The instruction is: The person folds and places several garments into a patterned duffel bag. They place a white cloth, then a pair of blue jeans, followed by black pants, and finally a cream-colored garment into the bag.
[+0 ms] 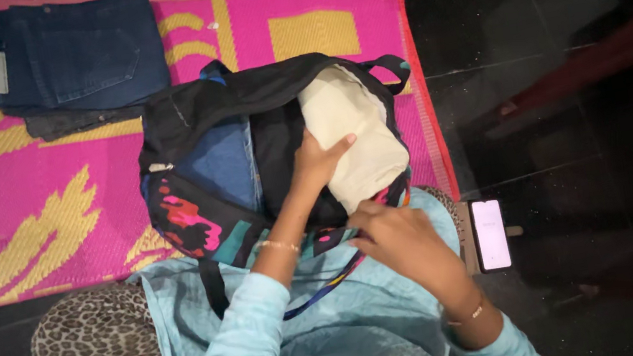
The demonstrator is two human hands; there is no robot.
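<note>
Presently, one moment is shown from above, with the person seated on the floor.
Bag: one black fabric backpack (236,97) with a bright patterned front panel is laid open on the mat, its near edge resting against the person's lap; two dark straps are seen, one at the top and one at the right rim.
Bag contents: one cream cloth bundle (357,142), soft and roughly oblong, is lodged in the right half of the opening; one folded blue denim piece (225,163) is set in the left half.
Left hand: the left hand (318,161) is reached into the bag and pressed flat against the cream cloth bundle, fingers loosely spread and thumb pointed right; nothing is gripped by it. One thin gold bangle is worn at the wrist.
Right hand: the right hand (397,233) is curled at the bag's near rim, the fingers bent over the patterned edge; whether the fabric is actually pinched cannot be told. One bangle is worn here too.
Mat: one woven plastic mat (51,211), pink with yellow shapes and ribbed in texture, is spread on the floor.
Jeans: one folded dark blue pair of jeans (68,52) is laid on the mat's far left corner, over a darker folded garment (83,119).
Phone: one phone (490,233) with a lit screen is laid on the floor just right of the knee.
Floor: dark glossy tiles (572,78) are seen around the mat.
</note>
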